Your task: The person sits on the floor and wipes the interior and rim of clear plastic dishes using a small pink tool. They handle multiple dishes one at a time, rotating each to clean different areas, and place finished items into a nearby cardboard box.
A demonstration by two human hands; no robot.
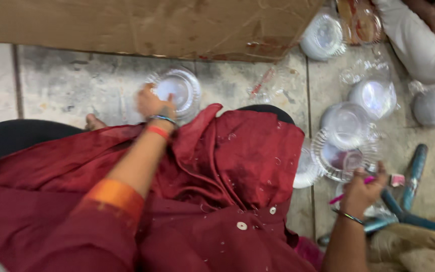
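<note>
My left hand (152,104) reaches forward over my dark red cloth-covered lap and grips a clear round plastic lid (177,90) lying on the grey floor. Bangles sit on that wrist. My right hand (362,190) is low at the right, fingers closed around a thin pink stick-like tool (351,189). Just above it lies a clear ribbed plastic container (341,156) with another clear lid (346,121) overlapping its far side.
A large brown cardboard box (147,25) spans the top. More clear and white plastic containers (324,36) lie at top right, near another person's white sleeve (419,45). Blue-handled pliers (411,191) lie at the right. A bare foot (94,122) shows beside my lap.
</note>
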